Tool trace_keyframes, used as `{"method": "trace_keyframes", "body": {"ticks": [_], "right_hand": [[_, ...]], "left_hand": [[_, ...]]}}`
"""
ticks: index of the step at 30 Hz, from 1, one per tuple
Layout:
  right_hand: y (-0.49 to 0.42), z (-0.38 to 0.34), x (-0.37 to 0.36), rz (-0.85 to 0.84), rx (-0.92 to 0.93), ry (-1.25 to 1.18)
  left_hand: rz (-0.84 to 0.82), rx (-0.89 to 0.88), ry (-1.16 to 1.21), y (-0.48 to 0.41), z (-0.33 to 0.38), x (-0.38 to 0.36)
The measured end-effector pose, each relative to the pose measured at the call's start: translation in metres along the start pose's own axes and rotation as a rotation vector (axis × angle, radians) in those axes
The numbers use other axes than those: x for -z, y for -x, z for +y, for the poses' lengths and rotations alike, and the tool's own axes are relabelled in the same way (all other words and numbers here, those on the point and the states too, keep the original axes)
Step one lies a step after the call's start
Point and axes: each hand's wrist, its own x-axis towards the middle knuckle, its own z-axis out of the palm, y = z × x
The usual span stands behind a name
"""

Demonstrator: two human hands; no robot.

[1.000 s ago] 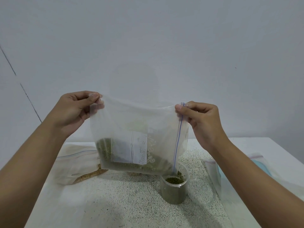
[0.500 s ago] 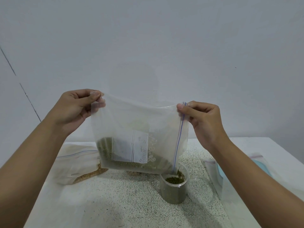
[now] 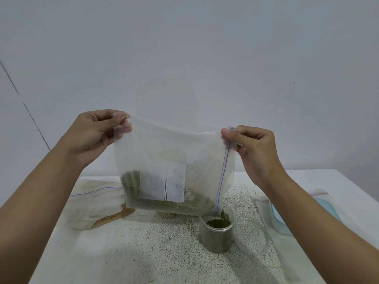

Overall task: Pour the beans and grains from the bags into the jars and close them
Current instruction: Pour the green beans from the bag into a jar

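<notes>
The white worktop (image 3: 332, 180) carries a bean-filled jar (image 3: 217, 237) at lower centre, a clear lid (image 3: 254, 236) just right of it, and a grain bag (image 3: 96, 204) at left.

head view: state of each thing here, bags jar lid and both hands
Clear plastic jar, upright, uncapped, nearly full of green beans.
Clear zip bag, held up, lower corner in the jar mouth, part full.
Clear round lid, off, lying beside the jar.
Zip bag of brown grains, lying flat at left.
Left hand, pinches the bean bag's top corner.
Right hand, pinches its zip end.
</notes>
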Motion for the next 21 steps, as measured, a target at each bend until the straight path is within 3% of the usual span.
{"method": "trace_keyframes", "body": {"ticks": [21], "right_hand": [[-0.0020, 0.0015, 0.0023, 0.004, 0.011, -0.017]], "left_hand": [[-0.022, 0.000, -0.014, -0.0032, 0.0019, -0.0006]]}}
